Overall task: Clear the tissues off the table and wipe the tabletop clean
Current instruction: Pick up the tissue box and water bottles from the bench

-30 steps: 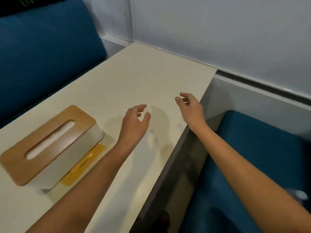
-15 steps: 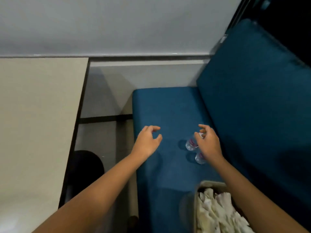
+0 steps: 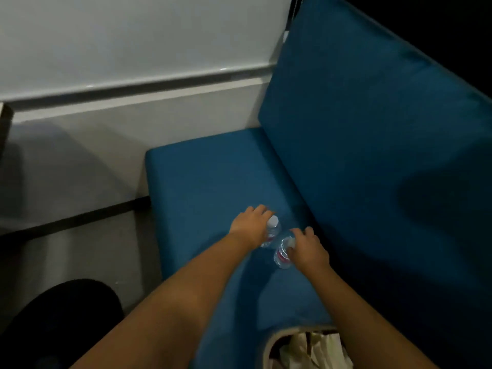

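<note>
Head view: our left hand (image 3: 250, 226) has dropped to grip the far bottle (image 3: 272, 225), our right hand (image 3: 308, 251) pinches the near bottle (image 3: 281, 255) (tissues (image 3: 319, 347) binned; clearing judged done).

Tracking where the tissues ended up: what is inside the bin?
Crumpled white tissues lie in the bin. Anything beneath them is covered, and the right forearm and the frame edge hide the bin's right and near parts.
</note>
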